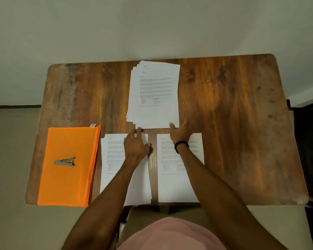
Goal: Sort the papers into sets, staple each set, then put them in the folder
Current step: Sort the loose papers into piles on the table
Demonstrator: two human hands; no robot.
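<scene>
Paper stack (pixel 154 94) lying beyond both hands, left hand (pixel 136 144) touching its near edge, fingers relaxed, right hand (pixel 181 132) thumbing its corner, grip unclear.

Two bare arms (pixel 224 186) in shot, uncovered all the way to the bottom edge. Black band (pixel 181 146) on the right wrist, narrow, plain, snug against the skin, just behind the right hand (pixel 181 132). Left hand (pixel 136 145) bare too. Down at the bottom, a pale pink top (pixel 170 235), soft, rounded, a bit blurred
</scene>
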